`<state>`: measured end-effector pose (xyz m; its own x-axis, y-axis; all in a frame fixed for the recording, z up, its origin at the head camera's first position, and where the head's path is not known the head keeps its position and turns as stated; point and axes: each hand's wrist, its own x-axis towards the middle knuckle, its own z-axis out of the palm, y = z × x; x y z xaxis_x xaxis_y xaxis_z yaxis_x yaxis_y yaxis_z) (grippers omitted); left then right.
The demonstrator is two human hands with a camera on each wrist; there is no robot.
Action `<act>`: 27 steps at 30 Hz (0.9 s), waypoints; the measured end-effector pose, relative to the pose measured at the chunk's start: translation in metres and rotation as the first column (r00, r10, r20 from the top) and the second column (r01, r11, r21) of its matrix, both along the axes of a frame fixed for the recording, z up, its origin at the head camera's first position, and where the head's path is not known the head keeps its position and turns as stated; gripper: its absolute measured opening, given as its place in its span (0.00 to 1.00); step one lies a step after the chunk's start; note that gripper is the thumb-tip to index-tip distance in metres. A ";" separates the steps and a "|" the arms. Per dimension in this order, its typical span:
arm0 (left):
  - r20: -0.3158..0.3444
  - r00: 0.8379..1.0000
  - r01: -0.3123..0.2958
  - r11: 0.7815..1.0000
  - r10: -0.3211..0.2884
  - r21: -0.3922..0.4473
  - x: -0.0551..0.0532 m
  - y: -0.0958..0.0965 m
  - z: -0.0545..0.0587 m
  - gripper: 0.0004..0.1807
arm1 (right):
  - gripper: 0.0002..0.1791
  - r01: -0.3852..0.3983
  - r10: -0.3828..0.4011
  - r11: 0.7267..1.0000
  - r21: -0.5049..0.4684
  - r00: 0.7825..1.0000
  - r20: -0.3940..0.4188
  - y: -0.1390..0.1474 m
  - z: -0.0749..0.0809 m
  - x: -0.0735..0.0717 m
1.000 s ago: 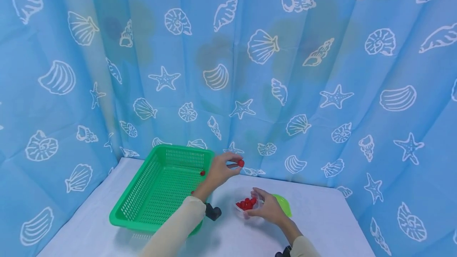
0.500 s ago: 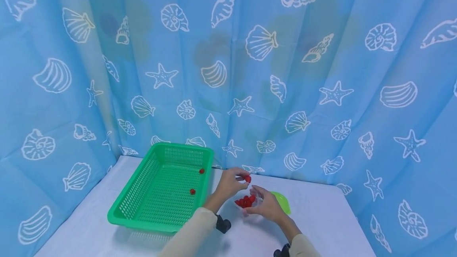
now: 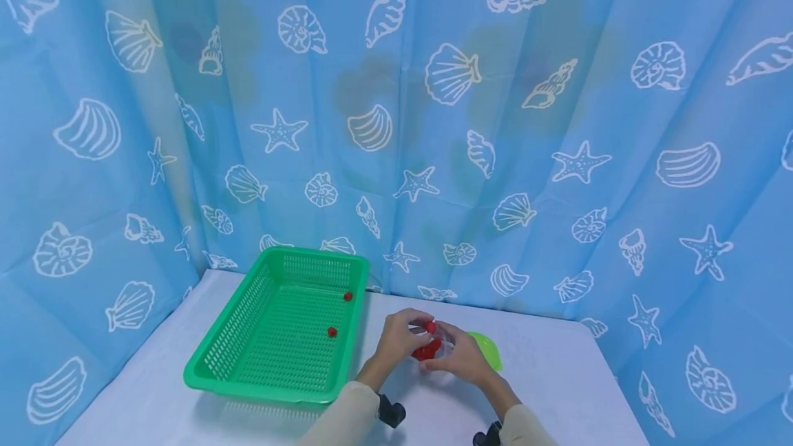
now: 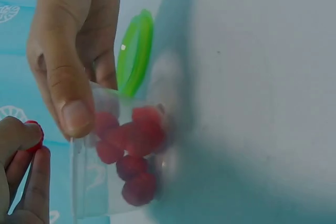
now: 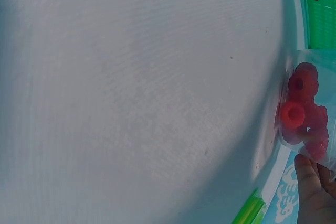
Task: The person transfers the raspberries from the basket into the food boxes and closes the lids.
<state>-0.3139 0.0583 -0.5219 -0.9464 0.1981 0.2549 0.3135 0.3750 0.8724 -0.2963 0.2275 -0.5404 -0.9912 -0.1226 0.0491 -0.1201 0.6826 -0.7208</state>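
My left hand (image 3: pixel 396 343) pinches a single raspberry (image 4: pixel 35 136) between thumb and fingers, close over the container in the head view. My right hand (image 3: pixel 464 358) grips a small clear plastic container (image 4: pixel 97 203) by its rim. Several raspberries (image 4: pixel 134 139) lie heaped inside, visible through the wall. In the right wrist view the same raspberries (image 5: pixel 304 95) show at the right edge, with fingertips (image 5: pixel 307 174) against the container.
A green slotted plastic basket (image 3: pixel 210 356) stands on the left of the white table (image 3: pixel 557 391), holding a raspberry (image 3: pixel 348 296) near its right wall and another raspberry (image 3: pixel 332 332) on its floor. A lime-green lid (image 3: pixel 489 351) lies behind my right hand. A shell-patterned blue curtain (image 3: pixel 347 74) surrounds the table.
My left hand has moved right and down from beside the basket to the container, carrying the raspberry. My right hand stays in place holding the container.
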 end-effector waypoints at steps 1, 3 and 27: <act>-0.001 1.000 0.002 1.000 -0.002 -0.006 0.000 0.000 -0.002 0.20 | 0.56 0.001 -0.001 1.000 0.000 1.000 0.001 0.000 0.000 0.000; -0.001 1.000 0.011 1.000 -0.011 -0.026 0.001 0.000 -0.006 0.20 | 0.56 0.002 -0.002 1.000 0.000 1.000 0.003 0.000 0.000 0.000; 0.023 0.999 -0.030 0.970 0.036 -0.242 0.003 0.011 -0.006 0.21 | 0.58 -0.014 0.014 1.000 -0.021 1.000 0.016 0.002 -0.002 -0.001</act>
